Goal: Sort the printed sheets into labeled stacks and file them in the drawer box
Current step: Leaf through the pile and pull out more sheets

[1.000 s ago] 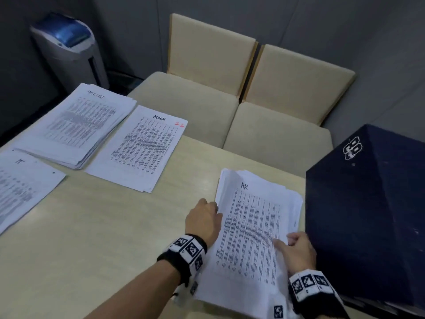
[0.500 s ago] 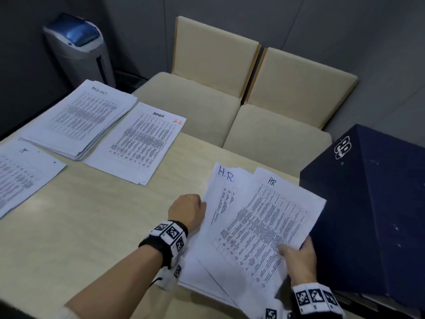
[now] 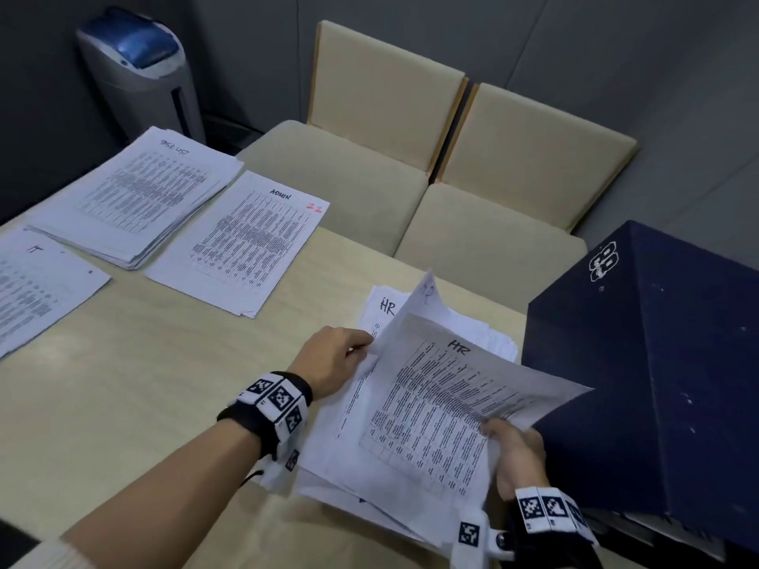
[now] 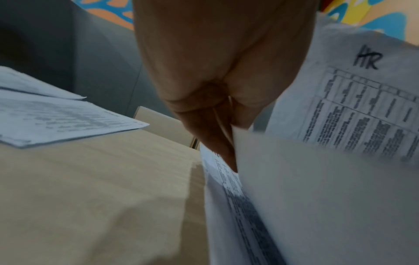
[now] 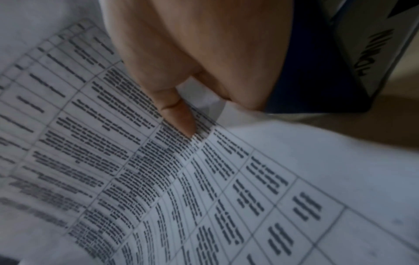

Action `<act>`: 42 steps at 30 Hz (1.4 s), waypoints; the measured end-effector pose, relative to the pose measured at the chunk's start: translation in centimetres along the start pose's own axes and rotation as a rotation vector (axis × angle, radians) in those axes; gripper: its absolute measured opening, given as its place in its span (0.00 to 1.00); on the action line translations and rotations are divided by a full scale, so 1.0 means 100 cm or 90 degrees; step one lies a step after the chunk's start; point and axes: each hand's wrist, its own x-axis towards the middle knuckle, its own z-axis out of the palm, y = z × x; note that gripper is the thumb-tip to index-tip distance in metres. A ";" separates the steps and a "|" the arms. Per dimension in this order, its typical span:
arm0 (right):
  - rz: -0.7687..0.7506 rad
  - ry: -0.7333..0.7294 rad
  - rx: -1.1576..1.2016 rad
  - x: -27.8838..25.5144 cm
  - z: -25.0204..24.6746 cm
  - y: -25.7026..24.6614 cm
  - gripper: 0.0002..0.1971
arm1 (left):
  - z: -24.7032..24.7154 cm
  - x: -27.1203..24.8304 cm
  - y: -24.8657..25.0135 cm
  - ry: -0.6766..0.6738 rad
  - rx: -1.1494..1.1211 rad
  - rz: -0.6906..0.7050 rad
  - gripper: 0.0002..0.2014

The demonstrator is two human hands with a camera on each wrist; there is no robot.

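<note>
A loose stack of HR sheets (image 3: 382, 445) lies on the table's near right, beside the dark blue drawer box (image 3: 657, 384). My right hand (image 3: 513, 445) pinches the top printed HR sheet (image 3: 451, 396) at its right edge, thumb on the print (image 5: 179, 116), and holds it lifted and fanned toward the box. My left hand (image 3: 341, 359) pinches the left edge of a raised sheet (image 4: 294, 188) from the stack, fingers curled under it. Three other stacks lie at the left: task list (image 3: 143, 195), ADMIN (image 3: 246, 244) and IT (image 3: 33, 289).
Two beige chairs (image 3: 410, 166) stand behind the table's far edge. A grey and blue bin (image 3: 139, 76) stands in the far left corner. The light wood tabletop (image 3: 143, 384) shows bare between the left stacks and my arms.
The HR stack went from squared up to fanned out. My right hand lifted the top sheet up and rightward toward the box. My left hand moved from the stack's edge to pinching a raised sheet.
</note>
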 end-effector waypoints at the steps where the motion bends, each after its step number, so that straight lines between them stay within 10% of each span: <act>1: 0.002 -0.012 0.014 0.001 -0.001 0.000 0.16 | 0.000 -0.002 -0.002 -0.011 -0.069 -0.002 0.10; 9: -0.074 -0.169 0.084 -0.017 -0.003 -0.010 0.08 | -0.002 -0.009 -0.006 -0.053 -0.503 -0.199 0.18; 14: -0.055 -0.158 0.115 -0.014 -0.002 -0.005 0.14 | 0.008 -0.003 -0.015 0.086 -0.199 -0.315 0.10; 18: -0.054 -0.131 0.099 -0.007 -0.004 0.002 0.20 | 0.017 -0.005 -0.016 0.016 -0.037 -0.359 0.12; 23: -0.057 -0.100 0.068 -0.007 -0.007 0.000 0.11 | 0.015 -0.005 -0.017 0.006 -0.030 -0.316 0.14; 29: -0.019 -0.032 0.083 0.000 -0.001 0.001 0.08 | -0.008 -0.008 -0.009 -0.037 0.320 -0.157 0.18; 31: 0.003 -0.031 0.090 -0.001 0.002 0.003 0.19 | -0.013 -0.008 -0.006 -0.001 0.333 -0.096 0.21; 34: 0.021 -0.056 0.135 0.007 0.005 0.009 0.38 | -0.018 -0.008 -0.002 0.015 0.291 -0.031 0.17; 38: -0.019 -0.088 0.130 -0.003 0.007 0.000 0.05 | -0.019 -0.016 0.000 0.118 0.165 0.018 0.11; 42: -0.016 -0.115 0.094 -0.001 0.004 -0.002 0.07 | -0.017 -0.024 0.001 0.094 -0.106 0.005 0.09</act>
